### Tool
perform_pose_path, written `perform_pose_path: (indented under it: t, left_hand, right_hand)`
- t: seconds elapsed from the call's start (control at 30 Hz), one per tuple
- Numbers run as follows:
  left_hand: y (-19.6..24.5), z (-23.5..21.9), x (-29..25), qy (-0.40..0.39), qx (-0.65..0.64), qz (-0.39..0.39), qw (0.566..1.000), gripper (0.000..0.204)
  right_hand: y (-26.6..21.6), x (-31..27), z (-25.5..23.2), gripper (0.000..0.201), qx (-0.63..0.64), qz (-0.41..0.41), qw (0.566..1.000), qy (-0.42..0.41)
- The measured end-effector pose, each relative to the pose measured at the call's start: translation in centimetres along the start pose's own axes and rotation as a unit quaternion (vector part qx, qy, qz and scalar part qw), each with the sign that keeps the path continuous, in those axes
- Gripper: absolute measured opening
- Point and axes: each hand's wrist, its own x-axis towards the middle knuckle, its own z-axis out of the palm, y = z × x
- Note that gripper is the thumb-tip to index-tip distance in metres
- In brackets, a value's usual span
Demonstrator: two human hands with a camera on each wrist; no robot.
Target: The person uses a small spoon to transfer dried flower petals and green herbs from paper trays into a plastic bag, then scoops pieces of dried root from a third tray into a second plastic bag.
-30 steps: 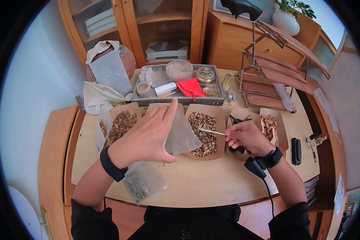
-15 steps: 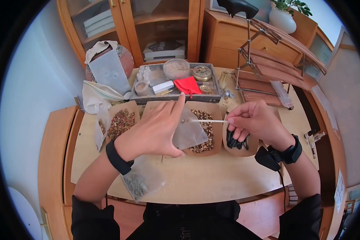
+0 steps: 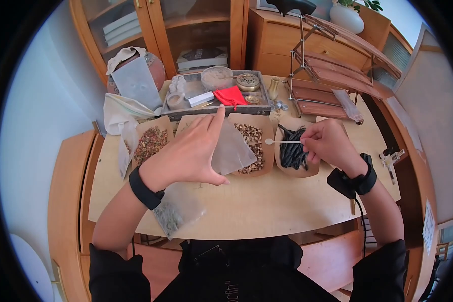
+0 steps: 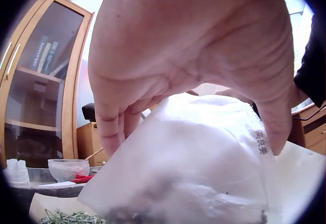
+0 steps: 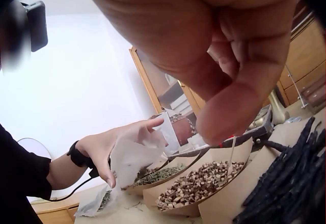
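My left hand (image 3: 186,151) holds a translucent plastic bag (image 3: 232,151) between its widely spread thumb and fingers. In the left wrist view a dark, blurred patch shows through the bag's lower part. My right hand (image 3: 329,143) pinches the handle of a small pale spoon (image 3: 289,142), its round tip pointing left. That tip lies between a paper tray of chopped brown and cream pieces (image 3: 252,138) and a tray of black shrivelled sticks (image 3: 292,151). In the right wrist view the fingertips hide most of the spoon. A tray of green herb (image 5: 158,174) sits below the bag.
A paper tray of reddish mixed bits (image 3: 152,143) is at the left. A clear bag of green herb (image 3: 170,214) lies near the front edge. Behind stands a grey tray (image 3: 214,110) with a bowl, red pouch and bottles. A folding wooden rack (image 3: 319,100) stands back right.
My right hand has lifted and shifted right with the spoon; its tip has left the tray of chopped pieces. My left hand keeps holding the bag. The head view has tilted down slightly.
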Motion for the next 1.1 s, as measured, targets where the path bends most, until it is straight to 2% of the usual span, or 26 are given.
perform_pose_path:
  t: [0.17, 0.37, 0.63, 1.1]
  left_hand:
    - [0.2, 0.5, -0.7, -0.003, 0.004, -0.002, 1.0, 0.125]
    - [0.0, 0.5, -1.3, -0.005, -0.007, -0.013, 1.0, 0.124]
    - [-0.4, 0.8, -1.8, -0.008, -0.009, -0.02, 1.0, 0.123]
    - [-1.3, 1.2, -1.5, -0.002, -0.015, -0.004, 1.0, 0.123]
  right_hand:
    - [0.4, -0.1, 1.0, 0.01, -0.03, 0.012, 0.999, -0.013]
    - [1.6, 0.8, 1.5, 0.01, 0.002, 0.047, 0.998, -0.05]
    - [3.3, 2.3, 3.1, 0.011, 0.127, 0.107, 0.982, -0.088]
    - [4.2, 4.5, 4.6, 0.013, 0.251, 0.128, 0.952, -0.119]
